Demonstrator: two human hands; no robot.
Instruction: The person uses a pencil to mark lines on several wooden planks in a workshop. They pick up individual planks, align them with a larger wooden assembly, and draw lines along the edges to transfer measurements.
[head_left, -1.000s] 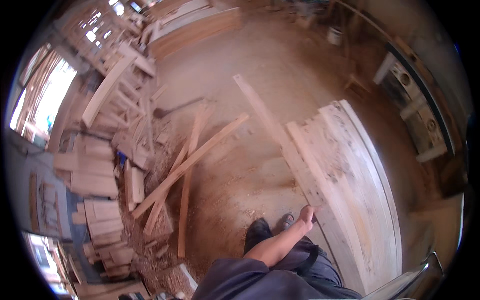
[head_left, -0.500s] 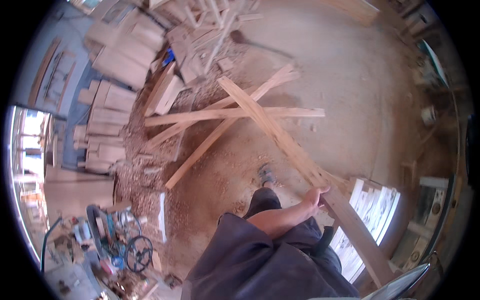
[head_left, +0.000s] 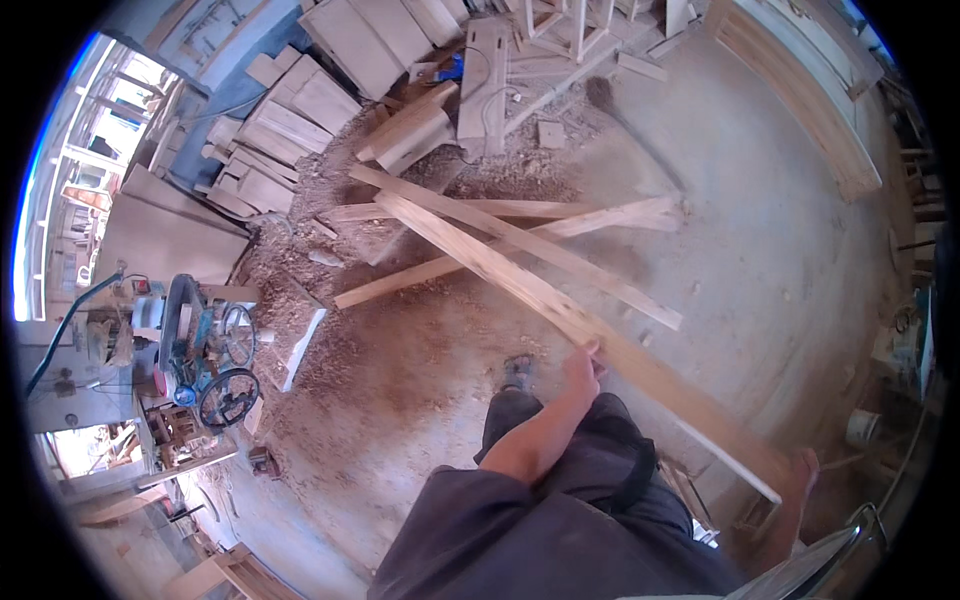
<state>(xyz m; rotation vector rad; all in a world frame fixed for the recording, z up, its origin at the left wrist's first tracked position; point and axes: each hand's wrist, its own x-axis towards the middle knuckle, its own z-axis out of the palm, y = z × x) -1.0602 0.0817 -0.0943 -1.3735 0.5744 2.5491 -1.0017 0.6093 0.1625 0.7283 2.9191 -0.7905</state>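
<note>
A long pale wooden plank (head_left: 640,365) slants from the upper left to the lower right in front of my body. My left hand (head_left: 582,370) is closed on its near edge, around the middle of its length. At the plank's lower right end my right hand (head_left: 798,478) grips the end, with the palm partly hidden by the wood. Below and beyond the held plank, another plank (head_left: 610,287) lies nearly parallel to it. It crosses a further plank (head_left: 400,284) that runs up to the right, over the shavings on the floor.
Wood shavings (head_left: 380,330) cover the floor on the left, beside a machine with dark handwheels (head_left: 229,398). Stacked boards (head_left: 290,115) line the upper left. A long wooden panel (head_left: 800,100) lies at the upper right, and a white bucket (head_left: 862,428) stands at the right.
My view has turned, so the surroundings shift. My right hand has come into view at the plank's end. The left hand stays on the plank, which now slants less steeply.
</note>
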